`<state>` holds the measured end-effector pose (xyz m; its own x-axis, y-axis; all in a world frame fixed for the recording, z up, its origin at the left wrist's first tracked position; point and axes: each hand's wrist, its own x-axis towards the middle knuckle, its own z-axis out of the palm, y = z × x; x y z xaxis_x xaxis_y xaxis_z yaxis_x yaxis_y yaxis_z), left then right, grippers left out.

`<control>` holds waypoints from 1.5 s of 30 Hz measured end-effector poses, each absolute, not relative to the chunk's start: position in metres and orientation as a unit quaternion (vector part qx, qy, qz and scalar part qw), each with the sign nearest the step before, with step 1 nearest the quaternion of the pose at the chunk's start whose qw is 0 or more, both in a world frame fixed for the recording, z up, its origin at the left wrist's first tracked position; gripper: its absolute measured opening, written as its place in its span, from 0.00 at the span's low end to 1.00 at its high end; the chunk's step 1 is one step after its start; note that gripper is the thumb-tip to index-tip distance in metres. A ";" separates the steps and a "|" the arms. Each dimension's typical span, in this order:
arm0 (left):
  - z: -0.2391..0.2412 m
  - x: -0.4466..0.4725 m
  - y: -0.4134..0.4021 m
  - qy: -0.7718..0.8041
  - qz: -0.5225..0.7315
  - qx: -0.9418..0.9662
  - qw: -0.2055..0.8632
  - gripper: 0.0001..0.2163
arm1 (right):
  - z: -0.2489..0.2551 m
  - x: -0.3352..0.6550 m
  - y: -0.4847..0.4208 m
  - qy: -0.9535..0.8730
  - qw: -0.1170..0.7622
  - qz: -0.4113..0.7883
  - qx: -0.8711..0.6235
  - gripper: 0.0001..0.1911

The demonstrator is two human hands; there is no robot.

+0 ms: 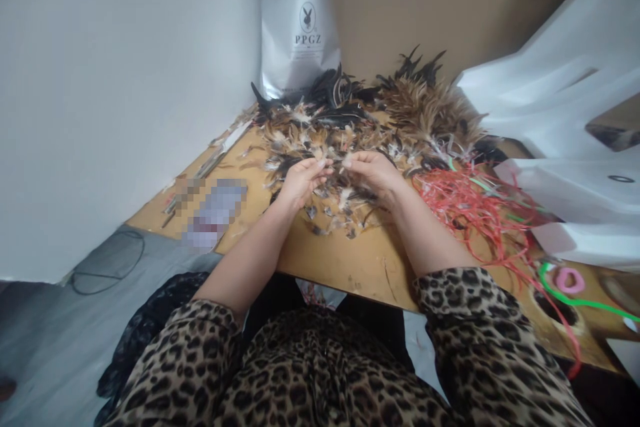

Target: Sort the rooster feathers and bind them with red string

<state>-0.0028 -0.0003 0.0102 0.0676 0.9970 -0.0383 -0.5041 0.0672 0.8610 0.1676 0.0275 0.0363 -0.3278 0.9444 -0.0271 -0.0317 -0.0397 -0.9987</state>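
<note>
My left hand (303, 181) and my right hand (374, 175) are close together above the table, each with thumb and fingers pinched. Small light feather bits show at both sets of fingertips, against a like-coloured background, so their outlines are hard to make out. Under and behind the hands spreads a loose heap of brown and white feathers (300, 137). Long black feathers (340, 90) lie along its far side. A thick bunch of tan feathers (435, 103) sits behind my right hand.
A tangle of red plastic strips (470, 207) lies right of my right forearm. A silver bag (300, 47) stands at the back. White sheeting (560, 73) is at the right, with a green strip (570, 297) and pink ring (570, 280) nearer. A blurred-out object (220, 207) lies left.
</note>
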 end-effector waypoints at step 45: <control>0.008 0.000 -0.002 0.316 0.514 0.335 0.724 0.03 | 0.027 0.153 0.025 -0.517 0.488 0.540 -0.451 0.12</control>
